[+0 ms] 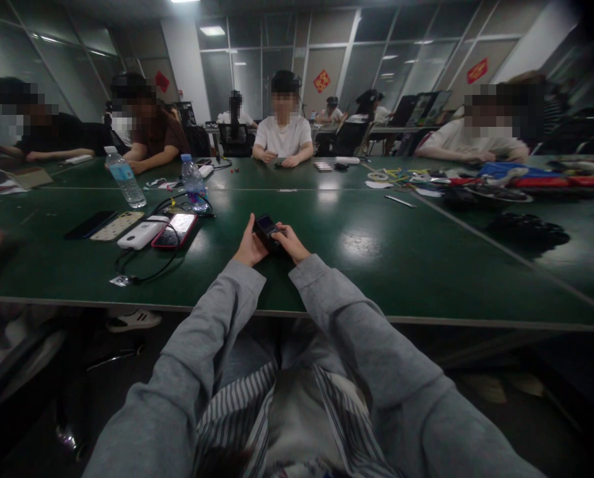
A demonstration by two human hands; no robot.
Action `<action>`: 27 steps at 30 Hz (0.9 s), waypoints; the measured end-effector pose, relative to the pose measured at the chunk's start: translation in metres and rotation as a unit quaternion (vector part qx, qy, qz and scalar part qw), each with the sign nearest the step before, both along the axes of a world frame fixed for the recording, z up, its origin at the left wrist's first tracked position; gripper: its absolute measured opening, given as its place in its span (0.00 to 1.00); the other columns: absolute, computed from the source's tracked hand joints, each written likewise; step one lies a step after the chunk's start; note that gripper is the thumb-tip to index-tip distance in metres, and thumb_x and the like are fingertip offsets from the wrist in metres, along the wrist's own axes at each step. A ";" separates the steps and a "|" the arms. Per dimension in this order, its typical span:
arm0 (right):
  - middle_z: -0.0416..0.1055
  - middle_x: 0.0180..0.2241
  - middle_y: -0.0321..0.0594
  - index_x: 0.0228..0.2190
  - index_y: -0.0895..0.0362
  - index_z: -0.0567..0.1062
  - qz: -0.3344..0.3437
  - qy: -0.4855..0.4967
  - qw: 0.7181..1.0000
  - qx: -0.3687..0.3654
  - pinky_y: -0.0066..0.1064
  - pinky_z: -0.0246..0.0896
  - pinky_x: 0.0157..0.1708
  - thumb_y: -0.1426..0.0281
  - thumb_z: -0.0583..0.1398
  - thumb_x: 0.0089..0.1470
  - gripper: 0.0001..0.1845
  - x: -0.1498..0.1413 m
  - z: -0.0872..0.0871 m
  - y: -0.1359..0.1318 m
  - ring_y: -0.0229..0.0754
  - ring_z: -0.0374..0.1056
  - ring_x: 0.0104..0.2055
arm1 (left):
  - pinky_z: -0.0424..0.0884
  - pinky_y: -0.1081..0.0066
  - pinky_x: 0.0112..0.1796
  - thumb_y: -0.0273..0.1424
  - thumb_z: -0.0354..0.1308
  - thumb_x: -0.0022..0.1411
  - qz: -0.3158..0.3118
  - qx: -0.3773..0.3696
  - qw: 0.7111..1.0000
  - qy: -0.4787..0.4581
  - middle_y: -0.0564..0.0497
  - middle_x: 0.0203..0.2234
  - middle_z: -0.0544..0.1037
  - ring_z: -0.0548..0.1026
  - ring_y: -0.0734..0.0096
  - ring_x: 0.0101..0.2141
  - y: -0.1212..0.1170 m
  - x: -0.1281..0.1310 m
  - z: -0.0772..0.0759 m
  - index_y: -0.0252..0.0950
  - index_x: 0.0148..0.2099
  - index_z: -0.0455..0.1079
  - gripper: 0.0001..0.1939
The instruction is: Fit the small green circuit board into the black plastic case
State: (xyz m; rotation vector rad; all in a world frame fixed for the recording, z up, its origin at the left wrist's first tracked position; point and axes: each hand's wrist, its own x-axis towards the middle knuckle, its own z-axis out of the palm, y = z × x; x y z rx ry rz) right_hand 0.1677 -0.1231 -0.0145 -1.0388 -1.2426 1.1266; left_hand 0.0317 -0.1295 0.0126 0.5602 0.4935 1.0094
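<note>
Between my hands, just above the green table [326, 279], is a small black handheld device [265, 226] with a dark screen on its upper part. My left hand [251, 247] grips its left side, with the thumb pointing up along the edge. From the right, my right hand [293, 243] holds it too, a finger or thumb lying over the front below the screen. The undersides of both hands and the lower part of the device are hidden. To the left of my left hand lies a phone with a red edge [175, 231], next to a white power bank [144, 232].
A patterned phone case [116, 226], a dark phone [90, 224], a black cable [163, 267] and two water bottles [126, 178] [194, 180] are on the left. At right lie a pen [400, 201], tangled cables [401, 174] and a black bundle [528, 231]. Several people sit around.
</note>
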 end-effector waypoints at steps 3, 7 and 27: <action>0.68 0.41 0.38 0.37 0.52 0.66 -0.029 -0.059 0.997 0.042 0.42 0.60 0.54 0.61 0.64 0.44 0.19 0.003 -0.005 0.005 0.43 0.66 0.48 | 0.74 0.60 0.44 0.54 0.50 0.63 0.004 -0.024 1.000 0.003 0.40 0.32 0.82 0.80 0.58 0.38 0.000 0.000 0.002 0.30 0.42 0.75 0.30; 0.67 0.46 0.45 0.45 0.53 0.65 -0.039 -0.152 0.978 0.138 0.46 0.61 0.55 0.56 0.64 0.47 0.27 0.003 -0.008 0.001 0.48 0.65 0.51 | 0.75 0.62 0.42 0.52 0.51 0.63 0.023 -0.055 0.998 0.007 0.42 0.28 0.81 0.80 0.59 0.35 -0.001 0.000 0.005 0.30 0.40 0.75 0.28; 0.71 0.52 0.51 0.55 0.58 0.62 -0.285 -0.227 0.914 0.176 0.45 0.65 0.52 0.59 0.60 0.53 0.31 0.022 0.023 -0.016 0.51 0.70 0.52 | 0.73 0.60 0.45 0.52 0.49 0.65 0.036 -0.051 0.997 -0.048 0.41 0.32 0.80 0.79 0.58 0.39 0.002 -0.001 0.002 0.31 0.44 0.71 0.27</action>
